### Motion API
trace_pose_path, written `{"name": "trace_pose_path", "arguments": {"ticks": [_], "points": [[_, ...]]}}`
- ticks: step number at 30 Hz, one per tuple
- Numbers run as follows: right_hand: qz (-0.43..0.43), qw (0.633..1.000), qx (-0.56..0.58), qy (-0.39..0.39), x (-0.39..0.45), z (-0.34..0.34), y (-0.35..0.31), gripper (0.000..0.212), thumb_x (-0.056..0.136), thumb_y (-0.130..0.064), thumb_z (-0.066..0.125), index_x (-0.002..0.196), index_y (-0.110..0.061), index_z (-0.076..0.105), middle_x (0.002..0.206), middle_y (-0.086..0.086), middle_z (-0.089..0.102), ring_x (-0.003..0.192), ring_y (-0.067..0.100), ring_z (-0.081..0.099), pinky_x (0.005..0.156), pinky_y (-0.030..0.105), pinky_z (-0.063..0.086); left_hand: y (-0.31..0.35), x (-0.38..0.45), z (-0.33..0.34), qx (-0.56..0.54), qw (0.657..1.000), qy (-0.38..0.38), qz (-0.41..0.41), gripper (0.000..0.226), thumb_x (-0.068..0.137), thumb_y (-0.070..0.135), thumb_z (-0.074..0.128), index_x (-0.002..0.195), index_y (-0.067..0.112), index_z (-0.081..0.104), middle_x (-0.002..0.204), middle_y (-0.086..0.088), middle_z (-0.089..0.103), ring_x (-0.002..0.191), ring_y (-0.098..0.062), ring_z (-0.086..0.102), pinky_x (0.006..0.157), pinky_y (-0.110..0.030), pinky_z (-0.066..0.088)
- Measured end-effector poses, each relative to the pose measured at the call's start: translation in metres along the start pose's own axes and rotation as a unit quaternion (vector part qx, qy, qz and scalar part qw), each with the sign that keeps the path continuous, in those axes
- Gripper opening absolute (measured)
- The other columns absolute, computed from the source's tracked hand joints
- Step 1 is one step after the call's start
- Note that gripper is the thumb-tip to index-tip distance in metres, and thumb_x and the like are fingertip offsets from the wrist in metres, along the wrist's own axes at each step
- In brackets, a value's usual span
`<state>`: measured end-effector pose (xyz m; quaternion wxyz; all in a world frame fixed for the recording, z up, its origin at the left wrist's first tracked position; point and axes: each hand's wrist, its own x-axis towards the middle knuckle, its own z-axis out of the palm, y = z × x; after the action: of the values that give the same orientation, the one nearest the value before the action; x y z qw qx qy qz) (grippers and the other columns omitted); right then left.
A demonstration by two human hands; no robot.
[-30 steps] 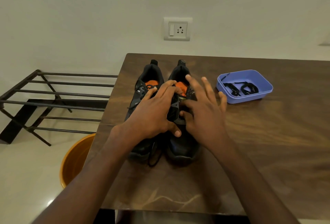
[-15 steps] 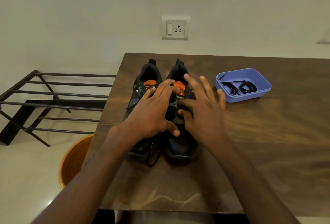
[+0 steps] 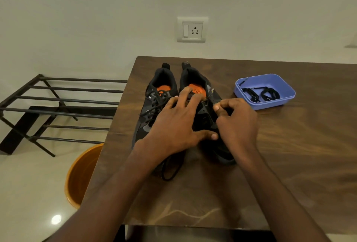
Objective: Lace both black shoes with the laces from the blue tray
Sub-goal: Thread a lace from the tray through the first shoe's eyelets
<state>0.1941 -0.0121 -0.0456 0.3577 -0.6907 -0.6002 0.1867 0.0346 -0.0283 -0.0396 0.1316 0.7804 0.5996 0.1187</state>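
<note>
the left shoe (image 3: 154, 106) looks already laced. the right shoe (image 3: 204, 110), just at its 3 o'clock, looks unlaced: left hand (image 3: 173, 126) spreads flat on its tongue, right hand (image 3: 237, 120) pinches its eyelet edge. remaining laces (image 3: 259, 94) sit in the blue tray (image 3: 286, 98), at 2 o'clock on the worktop (image 3: 289, 154).

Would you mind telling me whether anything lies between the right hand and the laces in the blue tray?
Nothing visible does: only bare brown wooden table separates the right hand from the blue plastic tray, whose black laces lie uncovered.
</note>
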Motion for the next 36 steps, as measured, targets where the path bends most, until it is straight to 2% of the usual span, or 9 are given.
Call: {"name": "trace_pose_path", "arguments": {"ticks": [4, 13, 16, 19, 22, 24, 26, 31, 36], "points": [[0.059, 0.998, 0.014, -0.024, 0.005, -0.006, 0.001, 0.022, 0.094, -0.027, 0.071, 0.075, -0.036, 0.063, 0.091, -0.017, 0.067, 0.082, 0.000, 0.058, 0.067, 0.026, 0.042, 0.006, 0.002, 0.005, 0.004, 1.000, 0.011, 0.003, 0.096, 0.073, 0.080, 0.071, 0.150, 0.044, 0.028, 0.170, 0.004, -0.003, 0.152, -0.040, 0.024, 0.122, -0.052, 0.028], [0.135, 0.981, 0.130, -0.043, 0.018, -0.008, 0.011, 0.020, 0.097, -0.016, 0.066, 0.081, -0.028, 0.070, 0.088, -0.008, 0.075, 0.089, 0.009, 0.071, 0.083, 0.036, 0.059, -0.016, 0.002, -0.007, -0.047, 0.999, -0.004, -0.002, 0.080, 0.061, 0.079, 0.079, 0.118, 0.040, 0.039, 0.167, 0.014, 0.003, 0.144, -0.036, 0.039, 0.111, -0.056, 0.045], [0.171, 0.977, 0.123, -0.028, 0.028, -0.022, 0.026, 0.017, 0.096, -0.008, 0.065, 0.093, -0.024, 0.069, 0.095, -0.003, 0.074, 0.091, 0.013, 0.071, 0.081, 0.036, 0.061, -0.016, 0.001, -0.007, -0.045, 0.999, -0.011, 0.012, 0.071, 0.068, 0.075, 0.079, 0.121, 0.042, 0.046, 0.168, 0.015, -0.001, 0.145, -0.035, 0.039, 0.114, -0.054, 0.041], [0.103, 0.992, -0.007, -0.071, 0.028, -0.033, 0.027, 0.034, 0.090, 0.003, 0.061, 0.110, -0.024, 0.069, 0.105, -0.008, 0.066, 0.083, 0.005, 0.061, 0.066, 0.023, 0.049, -0.010, -0.001, -0.007, -0.016, 0.999, -0.016, 0.029, 0.054, 0.079, 0.067, 0.075, 0.126, 0.046, 0.057, 0.171, 0.011, -0.010, 0.149, -0.034, 0.033, 0.124, -0.051, 0.027], [0.013, 0.991, 0.003, -0.136, 0.026, -0.037, 0.019, 0.029, 0.092, -0.001, 0.063, 0.109, -0.023, 0.069, 0.107, -0.011, 0.067, 0.084, 0.002, 0.060, 0.073, 0.024, 0.053, -0.008, -0.001, -0.007, 0.009, 0.999, -0.016, 0.039, 0.050, 0.084, 0.063, 0.073, 0.130, 0.047, 0.060, 0.172, 0.009, -0.012, 0.154, -0.029, 0.025, 0.128, -0.051, 0.015], [-0.019, 0.976, 0.032, -0.213, 0.022, -0.037, 0.012, 0.007, 0.096, -0.020, 0.070, 0.101, -0.025, 0.071, 0.100, -0.010, 0.069, 0.089, 0.005, 0.063, 0.079, 0.028, 0.056, -0.008, -0.001, -0.005, -0.003, 0.999, -0.006, 0.034, 0.056, 0.083, 0.063, 0.073, 0.132, 0.045, 0.056, 0.172, 0.009, -0.011, 0.154, -0.027, 0.024, 0.128, -0.052, 0.015], [-0.039, 0.963, 0.011, -0.266, 0.018, -0.034, 0.010, 0.015, 0.090, -0.034, 0.077, 0.098, -0.025, 0.070, 0.092, -0.007, 0.070, 0.085, 0.007, 0.065, 0.075, 0.031, 0.056, -0.005, -0.002, -0.001, -0.006, 1.000, 0.006, 0.024, 0.073, 0.078, 0.073, 0.071, 0.139, 0.039, 0.049, 0.172, 0.009, -0.010, 0.155, -0.025, 0.024, 0.128, -0.050, 0.015], [-0.030, 0.959, -0.016, -0.282, 0.017, -0.034, 0.007, 0.014, 0.084, -0.028, 0.083, 0.086, -0.020, 0.072, 0.074, -0.003, 0.070, 0.062, 0.002, 0.061, 0.062, 0.025, 0.049, -0.001, 0.002, 0.004, 0.024, 0.999, 0.024, -0.005, 0.117, 0.065, 0.092, 0.063, 0.159, 0.035, 0.025, 0.171, 0.011, -0.005, 0.156, -0.020, 0.021, 0.129, -0.053, 0.012], [-0.023, 0.957, -0.083, -0.276, 0.018, -0.034, 0.003, 0.013, 0.094, -0.016, 0.073, 0.082, -0.022, 0.073, 0.078, -0.007, 0.070, 0.078, 0.007, 0.064, 0.069, 0.029, 0.052, -0.005, 0.003, 0.004, 0.024, 0.999, 0.029, -0.007, 0.120, 0.061, 0.094, 0.064, 0.160, 0.038, 0.022, 0.170, 0.012, -0.003, 0.157, -0.019, 0.016, 0.130, -0.049, 0.005]]}}
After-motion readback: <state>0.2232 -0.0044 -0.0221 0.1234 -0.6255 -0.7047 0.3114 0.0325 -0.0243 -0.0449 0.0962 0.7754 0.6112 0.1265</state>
